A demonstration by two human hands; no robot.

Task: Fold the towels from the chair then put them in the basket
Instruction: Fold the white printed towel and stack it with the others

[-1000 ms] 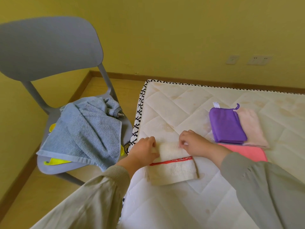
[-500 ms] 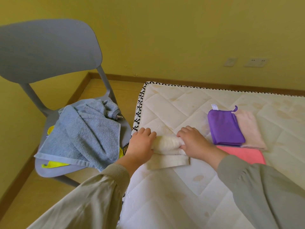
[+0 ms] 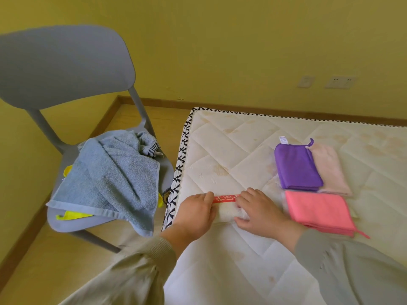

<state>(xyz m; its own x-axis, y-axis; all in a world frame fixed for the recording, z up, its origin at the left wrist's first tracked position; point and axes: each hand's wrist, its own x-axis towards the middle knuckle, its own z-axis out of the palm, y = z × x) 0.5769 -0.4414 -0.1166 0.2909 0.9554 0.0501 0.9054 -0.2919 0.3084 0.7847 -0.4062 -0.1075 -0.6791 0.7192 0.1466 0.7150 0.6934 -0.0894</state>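
A small white terry towel with a red printed stripe [image 3: 226, 209] lies folded on the quilted white mattress [image 3: 220, 271], near its 9 o'clock edge. The left hand [image 3: 193, 213] curls over the towel's 9 o'clock end; the right hand [image 3: 259, 213] clasps its 3 o'clock end, fingers and thumb bent round it. At 9 o'clock from the hands, a crumpled blue-grey terry towel [image 3: 110, 181] drapes over the seat of the grey plastic chair [image 3: 61, 67]

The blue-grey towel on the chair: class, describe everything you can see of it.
The blue-grey towel is unfolded terry cloth, rumpled, draped over the seat of the grey chair. Its hemmed front edge and one corner hang past it. A dark-striped band shows at its far corner. It lies over a yellow cloth.
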